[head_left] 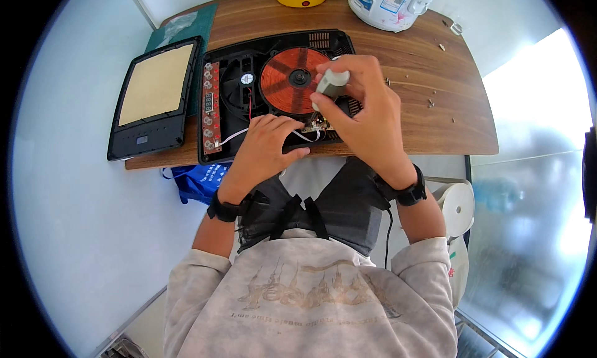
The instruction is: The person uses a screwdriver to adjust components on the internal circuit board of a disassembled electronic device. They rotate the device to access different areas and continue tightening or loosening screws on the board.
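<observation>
Across the brown, wood-grained tabletop (429,131) lies an open, rectangular black plastic housing (267,45). My right hand (365,103) hangs over it, and my left hand (264,145) lies across its near edge, fingers loosely spread. Beside the round, flat, copper-red coil (280,78), my right thumb and fingers pinch a smooth, stubby grey tool handle (332,83) above a lumpy little circuit board (319,123), with tiny screws (431,103) strewn farther right.
</observation>
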`<action>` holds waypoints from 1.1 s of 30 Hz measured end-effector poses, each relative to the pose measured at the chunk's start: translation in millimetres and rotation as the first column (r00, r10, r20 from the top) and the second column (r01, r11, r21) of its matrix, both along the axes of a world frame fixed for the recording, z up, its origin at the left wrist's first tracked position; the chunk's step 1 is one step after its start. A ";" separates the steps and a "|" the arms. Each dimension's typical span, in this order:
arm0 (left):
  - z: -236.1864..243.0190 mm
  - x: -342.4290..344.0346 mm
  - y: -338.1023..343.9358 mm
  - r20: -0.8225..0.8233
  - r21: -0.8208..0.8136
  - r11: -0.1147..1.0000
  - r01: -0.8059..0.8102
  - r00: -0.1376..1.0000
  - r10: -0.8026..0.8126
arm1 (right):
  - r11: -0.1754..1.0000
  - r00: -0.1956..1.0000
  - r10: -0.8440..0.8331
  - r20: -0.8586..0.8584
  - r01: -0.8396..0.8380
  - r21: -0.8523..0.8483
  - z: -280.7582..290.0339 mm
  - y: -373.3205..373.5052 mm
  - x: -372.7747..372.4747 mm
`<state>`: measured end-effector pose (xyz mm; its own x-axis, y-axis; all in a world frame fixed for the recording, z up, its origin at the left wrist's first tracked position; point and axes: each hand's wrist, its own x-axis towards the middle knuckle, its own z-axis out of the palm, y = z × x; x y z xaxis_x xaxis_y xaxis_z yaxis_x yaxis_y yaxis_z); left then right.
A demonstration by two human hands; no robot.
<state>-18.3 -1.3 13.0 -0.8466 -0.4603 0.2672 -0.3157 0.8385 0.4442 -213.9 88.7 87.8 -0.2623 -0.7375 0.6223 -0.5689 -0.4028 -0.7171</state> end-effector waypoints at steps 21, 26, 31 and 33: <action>31.3 -38.3 -23.7 0.384 -0.341 0.892 0.298 0.910 -0.157 | 0.988 0.989 -0.086 0.118 0.100 -0.114 6.2 49.6 -23.4; 36.4 -41.9 -22.8 0.416 -0.333 0.875 0.353 0.887 -0.199 | 0.991 0.987 -0.081 0.136 0.094 -0.096 5.2 58.5 -25.6; 34.5 -43.4 -22.6 0.429 -0.336 0.862 0.381 0.876 -0.220 | 0.989 0.984 -0.092 0.153 0.108 -0.098 3.1 62.4 -27.7; 32.1 -43.6 -24.5 0.437 -0.336 0.859 0.387 0.872 -0.222 | 0.990 0.982 -0.078 0.174 0.097 -0.105 3.2 64.0 -26.5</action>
